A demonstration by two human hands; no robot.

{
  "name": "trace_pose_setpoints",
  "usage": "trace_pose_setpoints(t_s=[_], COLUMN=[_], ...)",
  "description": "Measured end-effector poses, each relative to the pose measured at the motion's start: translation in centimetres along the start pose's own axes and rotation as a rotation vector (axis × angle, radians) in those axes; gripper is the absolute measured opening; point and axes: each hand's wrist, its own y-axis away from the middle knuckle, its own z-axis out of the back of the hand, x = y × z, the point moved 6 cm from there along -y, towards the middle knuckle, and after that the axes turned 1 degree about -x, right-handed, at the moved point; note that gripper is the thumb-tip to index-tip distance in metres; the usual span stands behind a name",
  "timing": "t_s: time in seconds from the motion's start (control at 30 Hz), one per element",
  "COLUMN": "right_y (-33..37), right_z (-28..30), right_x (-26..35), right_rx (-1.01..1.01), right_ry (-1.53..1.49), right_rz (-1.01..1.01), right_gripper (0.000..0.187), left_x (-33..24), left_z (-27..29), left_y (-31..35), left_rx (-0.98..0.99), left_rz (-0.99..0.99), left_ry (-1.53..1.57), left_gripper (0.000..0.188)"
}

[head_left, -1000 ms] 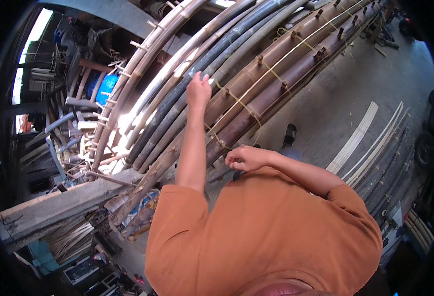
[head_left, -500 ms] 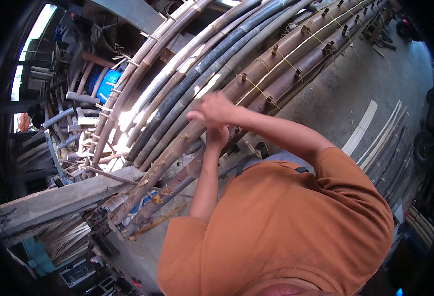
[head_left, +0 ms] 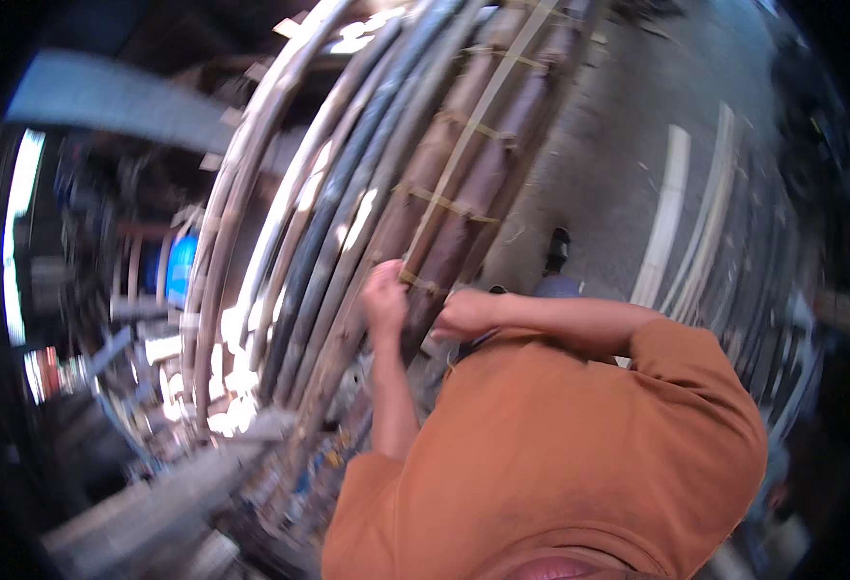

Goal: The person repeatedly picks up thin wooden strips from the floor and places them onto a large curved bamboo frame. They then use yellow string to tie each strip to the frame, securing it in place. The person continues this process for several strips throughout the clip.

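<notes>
My left hand (head_left: 384, 298) is closed, with curled fingers, at the near end of a long pale strip (head_left: 459, 150). That strip runs along two brown bamboo poles (head_left: 449, 174) lying side by side. Yellow ties (head_left: 447, 203) cross both poles at intervals. Just right of the poles, my right hand (head_left: 468, 314) makes a loose fist, apart from the left. Motion blur smears both hands, and whatever lies inside their fingers is hidden.
Several long poles (head_left: 352, 159), some dark blue-grey, lie to the left. Pale slats (head_left: 664, 213) rest on the concrete floor at the right. A blue object (head_left: 182, 271) and a concrete beam (head_left: 154, 507) are on the left. My shoe (head_left: 558, 249) shows beyond my right hand.
My hands, close together with the right over the left, have come apart; the right moved right and nearer my body. The view has turned, and the poles now look steeper.
</notes>
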Motion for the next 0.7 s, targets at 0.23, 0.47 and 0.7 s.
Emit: trace_pose_setpoints(t_s=[0.23,0.47,0.7], right_y=[1.1,16.0,38.0], right_z=[3.7,8.9,4.8], right_x=[2.4,-10.1,-17.0], right_rx=[-0.211,-1.081,-1.326], right_ry=[-0.74,-1.701,-1.085], right_rz=[-0.098,-0.524,-0.975], right_gripper=[0.052,0.044,0.047], left_x=[3.9,1.2,-17.3], left_z=[4.8,3.7,-16.7], left_y=[-11.6,-15.6,-10.6], left_rx=[-0.188,0.012,0.182], left_rz=[-0.356,-0.154,-0.547], left_ry=[-0.638,-0.757,-0.477], left_gripper=[0.034,0.045,0.033])
